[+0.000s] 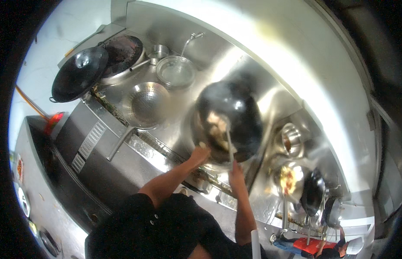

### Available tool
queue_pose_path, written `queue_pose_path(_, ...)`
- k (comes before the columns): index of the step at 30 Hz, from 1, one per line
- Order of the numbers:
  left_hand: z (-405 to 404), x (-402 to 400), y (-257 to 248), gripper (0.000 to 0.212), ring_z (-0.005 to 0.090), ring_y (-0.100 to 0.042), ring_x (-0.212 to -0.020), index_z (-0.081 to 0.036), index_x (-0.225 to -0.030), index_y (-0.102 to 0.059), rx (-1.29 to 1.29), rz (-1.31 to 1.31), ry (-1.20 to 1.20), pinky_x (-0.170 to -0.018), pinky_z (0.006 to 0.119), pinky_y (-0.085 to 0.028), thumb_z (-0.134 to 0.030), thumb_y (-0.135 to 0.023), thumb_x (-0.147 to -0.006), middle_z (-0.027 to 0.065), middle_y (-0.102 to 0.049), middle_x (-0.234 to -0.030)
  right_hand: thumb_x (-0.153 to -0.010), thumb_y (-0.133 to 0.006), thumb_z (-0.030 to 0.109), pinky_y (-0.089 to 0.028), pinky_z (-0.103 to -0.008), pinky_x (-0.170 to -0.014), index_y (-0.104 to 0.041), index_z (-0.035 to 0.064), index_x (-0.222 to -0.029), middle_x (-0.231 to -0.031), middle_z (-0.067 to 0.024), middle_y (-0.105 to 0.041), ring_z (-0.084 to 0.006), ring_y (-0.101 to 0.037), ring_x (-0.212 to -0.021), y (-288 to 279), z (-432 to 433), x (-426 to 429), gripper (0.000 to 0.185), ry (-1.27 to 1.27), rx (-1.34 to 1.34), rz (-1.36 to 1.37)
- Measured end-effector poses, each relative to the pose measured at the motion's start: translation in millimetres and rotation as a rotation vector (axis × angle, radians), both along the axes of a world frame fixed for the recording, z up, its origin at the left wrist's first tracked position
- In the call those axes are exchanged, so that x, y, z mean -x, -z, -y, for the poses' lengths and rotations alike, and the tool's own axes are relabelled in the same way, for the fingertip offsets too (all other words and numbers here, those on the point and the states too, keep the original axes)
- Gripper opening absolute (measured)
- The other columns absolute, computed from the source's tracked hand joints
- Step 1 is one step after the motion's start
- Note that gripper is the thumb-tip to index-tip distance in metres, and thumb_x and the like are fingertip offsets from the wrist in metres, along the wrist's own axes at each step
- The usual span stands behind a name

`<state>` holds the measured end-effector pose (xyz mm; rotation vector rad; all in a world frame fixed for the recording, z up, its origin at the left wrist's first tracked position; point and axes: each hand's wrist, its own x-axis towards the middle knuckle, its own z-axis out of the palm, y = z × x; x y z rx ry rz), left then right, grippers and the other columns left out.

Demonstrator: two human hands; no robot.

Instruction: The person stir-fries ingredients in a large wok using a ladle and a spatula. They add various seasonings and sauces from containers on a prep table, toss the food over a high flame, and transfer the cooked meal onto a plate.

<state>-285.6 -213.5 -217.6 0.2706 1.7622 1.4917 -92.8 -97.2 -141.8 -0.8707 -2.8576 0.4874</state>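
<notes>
A large black wok [244,129] sits on the steel cooking range in front of me, with faint steam above it. Pale, blurred pieces of food [217,124] lie in its near left part. My left hand [201,154] is closed at the wok's near left rim, apparently around its handle with something pale, perhaps a cloth. In my right hand [236,171] is the handle of a long metal cooking utensil [229,137]. Its working end reaches into the food, and blur hides whether it is a ladle or a spatula.
Left of the wok rests a perforated steel strainer [145,105], its handle over the range's edge. Behind it stand a water basin [175,72] and a tilted black wok [80,74]. To the right are a steel bowl [291,139] and a pan of food [287,183]. A co-worker [317,247] stands far right.
</notes>
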Motion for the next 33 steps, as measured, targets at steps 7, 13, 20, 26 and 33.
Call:
queue_pose_path(7, 121, -7, -37, 0.035, 0.0235, -0.057, -0.076, -0.002, -0.096, -0.056, 0.22, -0.04, 0.43, -0.065, 0.035, -0.046, -0.035, -0.049, -0.089, 0.0139, -0.058, -0.084, -0.088, -0.052, 0.025, -0.045, -0.0382, -0.085, -0.04, 0.0132, -0.135, -0.109, -0.0214, -0.06, -0.0339, -0.058, -0.104, -39, -27, -82, 0.049, 0.193, 0.361, 0.211)
queue_pose_path(13, 237, -22, 4, 0.039, 0.0228, -0.056, -0.078, -0.001, -0.103, -0.053, 0.082, 0.489, -0.016, -0.066, 0.037, -0.047, -0.033, -0.06, -0.083, 0.0115, -0.057, -0.09, -0.087, -0.047, 0.018, -0.04, -0.0372, -0.092, -0.039, 0.0072, -0.134, -0.118, -0.023, -0.054, -0.0343, -0.051, -0.112, -7, 8, 3, 0.048, 0.113, -0.063, 0.051)
queue_pose_path(20, 329, -24, 36, 0.045, 0.0268, -0.06, -0.086, 0.004, -0.107, -0.055, 0.413, 0.384, -0.136, -0.071, 0.039, -0.048, -0.027, -0.064, -0.076, 0.0171, -0.06, -0.096, -0.088, -0.045, 0.015, -0.033, -0.0343, -0.1, -0.036, 0.0071, -0.135, -0.122, -0.0206, -0.054, -0.0316, -0.047, -0.119, -125, 37, 10, 0.048, 0.297, 0.34, 0.375)
queue_pose_path(26, 370, -26, 173, 0.047, 0.0301, -0.062, -0.087, 0.005, -0.102, -0.059, 0.66, 0.033, 0.191, -0.074, 0.04, -0.048, -0.027, -0.064, -0.069, 0.0193, -0.063, -0.094, -0.088, -0.047, 0.018, -0.044, -0.0363, -0.088, -0.037, 0.0122, -0.135, -0.111, -0.0252, -0.057, -0.0377, -0.055, -0.105, -12, 18, -18, 0.048, 0.061, 0.109, -0.123)
queue_pose_path(33, 425, -58, 276, 0.045, 0.0278, -0.063, -0.088, 0.004, -0.097, -0.062, 0.798, 0.228, -0.08, -0.075, 0.04, -0.048, -0.029, -0.065, -0.066, 0.0172, -0.064, -0.094, -0.087, -0.05, 0.022, -0.045, -0.0443, -0.085, -0.037, 0.0161, -0.135, -0.112, -0.0253, -0.055, -0.0409, -0.055, -0.101, -92, 26, 1, 0.05, 0.415, 0.247, 0.305)
